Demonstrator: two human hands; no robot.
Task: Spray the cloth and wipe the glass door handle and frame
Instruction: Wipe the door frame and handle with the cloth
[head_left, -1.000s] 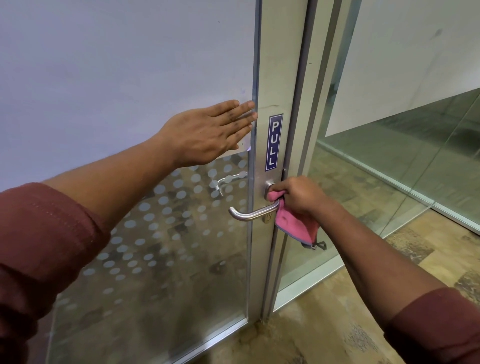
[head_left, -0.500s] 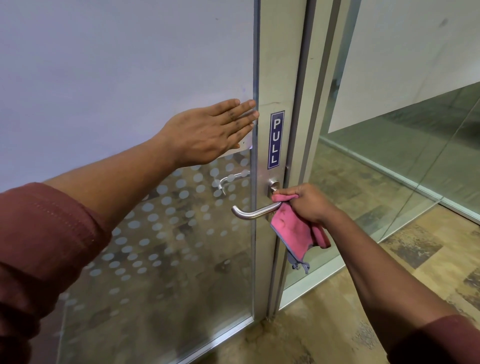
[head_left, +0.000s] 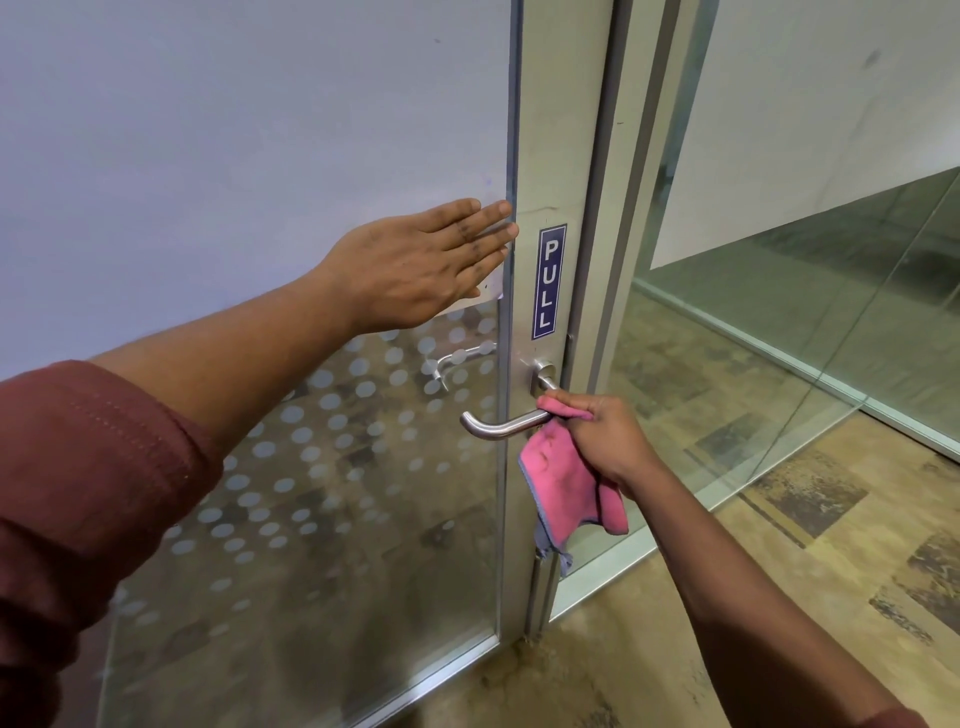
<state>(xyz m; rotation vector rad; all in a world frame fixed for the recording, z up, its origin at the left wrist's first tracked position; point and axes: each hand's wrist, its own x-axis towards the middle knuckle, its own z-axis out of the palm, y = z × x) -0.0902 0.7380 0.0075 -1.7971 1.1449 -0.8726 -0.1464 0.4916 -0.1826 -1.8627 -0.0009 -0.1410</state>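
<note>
A silver lever handle (head_left: 498, 425) sticks out of the aluminium door frame (head_left: 553, 156), below a blue PULL sticker (head_left: 548, 281). My right hand (head_left: 605, 436) grips a pink cloth (head_left: 563, 488) and presses its top fold against the handle's inner end, near the round base. Most of the cloth hangs loose below the hand. My left hand (head_left: 426, 265) lies flat with fingers apart on the frosted glass door (head_left: 260, 156), fingertips at the frame's edge. No spray bottle is in view.
A second handle (head_left: 457, 361) shows through the dotted glass on the door's far side. A fixed glass partition (head_left: 805, 322) with a metal floor rail runs to the right. Patterned brown flooring (head_left: 779, 545) lies below.
My right hand with the cloth has slid down from the handle's round base and outward along the lever. The cloth now hangs longer beneath it. My left hand has stayed flat on the glass.
</note>
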